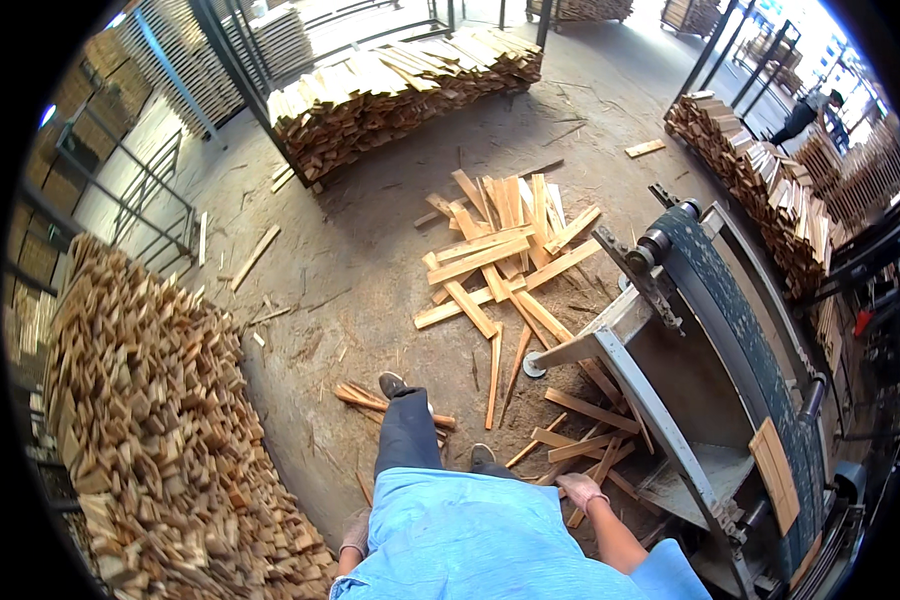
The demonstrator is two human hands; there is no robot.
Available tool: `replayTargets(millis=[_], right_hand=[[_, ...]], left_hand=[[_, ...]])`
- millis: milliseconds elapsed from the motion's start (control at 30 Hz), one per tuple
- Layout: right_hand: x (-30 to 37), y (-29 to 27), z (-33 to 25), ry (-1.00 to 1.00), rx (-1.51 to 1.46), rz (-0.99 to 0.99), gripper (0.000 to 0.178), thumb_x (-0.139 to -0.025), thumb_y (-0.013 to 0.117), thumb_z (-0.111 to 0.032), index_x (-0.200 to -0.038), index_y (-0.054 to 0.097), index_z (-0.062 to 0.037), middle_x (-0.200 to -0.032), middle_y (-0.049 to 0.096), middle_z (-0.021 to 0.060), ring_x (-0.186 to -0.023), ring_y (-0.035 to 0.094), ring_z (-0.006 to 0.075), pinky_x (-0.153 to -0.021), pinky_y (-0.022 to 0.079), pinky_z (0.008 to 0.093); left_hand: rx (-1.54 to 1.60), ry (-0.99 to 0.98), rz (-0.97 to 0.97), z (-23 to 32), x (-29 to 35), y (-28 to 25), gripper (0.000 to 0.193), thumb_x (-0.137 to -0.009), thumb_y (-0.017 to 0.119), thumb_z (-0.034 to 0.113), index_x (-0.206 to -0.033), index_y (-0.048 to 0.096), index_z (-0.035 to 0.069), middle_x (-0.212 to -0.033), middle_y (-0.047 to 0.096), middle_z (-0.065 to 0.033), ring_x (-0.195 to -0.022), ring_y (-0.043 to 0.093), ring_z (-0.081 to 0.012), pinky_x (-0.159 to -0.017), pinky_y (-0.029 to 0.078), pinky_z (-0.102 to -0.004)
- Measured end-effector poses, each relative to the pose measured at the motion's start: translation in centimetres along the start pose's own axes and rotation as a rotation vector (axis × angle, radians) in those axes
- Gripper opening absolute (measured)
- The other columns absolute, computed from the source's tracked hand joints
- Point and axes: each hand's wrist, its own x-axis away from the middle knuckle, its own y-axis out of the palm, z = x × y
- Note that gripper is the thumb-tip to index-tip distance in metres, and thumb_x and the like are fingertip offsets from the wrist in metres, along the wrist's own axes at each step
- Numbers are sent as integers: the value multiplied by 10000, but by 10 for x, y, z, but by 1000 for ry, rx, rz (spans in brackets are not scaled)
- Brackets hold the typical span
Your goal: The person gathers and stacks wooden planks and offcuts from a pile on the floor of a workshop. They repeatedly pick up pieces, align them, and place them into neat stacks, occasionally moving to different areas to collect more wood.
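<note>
My right hand [580, 490], in a pale work glove, hangs low beside my body with its fingers loosely extended and nothing visible in it. Just past it, loose wooden boards [595, 412] lie on the floor beside the conveyor frame. My left hand [355, 530], also gloved, hangs at my other side, close to the big stack of wood pieces [150, 420]; its fingers are mostly hidden. On the belt conveyor [710, 290] at my right, a few flat boards [774, 475] rest near its lower end.
Ahead on the floor lies a jumbled heap of boards [510, 245]. Thin strips [365, 397] lie by my left foot. A loaded rack [400, 90] stands beyond. Another wood stack [760, 185] is at the far right, with a person [802, 118] nearby.
</note>
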Motion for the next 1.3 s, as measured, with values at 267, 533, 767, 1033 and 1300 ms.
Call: replayTargets(millis=[267,533,767,1033,1300], right_hand=[[-30,-30,-88,535,-286,-87,360,-989,443,-230,-1207,670,-55,-1271,658,198,-1179,635,339,-978,522,422],[-141,-84,-203,-20,75,-63,375,-983,435,-269,-1134,674,-22,-1228,670,214,-1205,610,329,-989,488,434],[-227,-108,-284,-98,74,-27,344,-976,457,-237,-1220,645,-84,-1230,654,216,-1170,618,367,-987,497,442],[-330,-131,-347,-5,-77,7,352,-988,453,-252,-1193,668,-64,-1264,658,191,-1197,605,357,-986,498,431],[-394,-196,-439,240,-445,167,372,-988,498,-259,-1271,645,-65,-1283,657,184,-1206,604,348,-1026,474,408]], left_hand=[[172,-109,-169,12,-179,-64,297,-854,573,287,-870,732,37,-910,714,-185,-824,683,-310,-731,521,-415],[200,-101,-206,81,-342,-203,458,-893,549,417,-1012,702,3,-900,689,-119,-803,613,-214,-744,481,-376],[225,205,-42,224,-418,-345,495,-975,568,324,-1316,618,-32,-1297,668,-198,-1227,626,-294,-1039,465,-366],[110,481,-52,339,-487,-392,517,-974,578,344,-1330,602,-30,-1289,667,-214,-1231,624,-317,-1041,465,-371],[-357,228,-130,256,-571,-450,467,-925,535,411,-1129,695,22,-1063,717,-229,-1045,669,-405,-902,499,-452]])
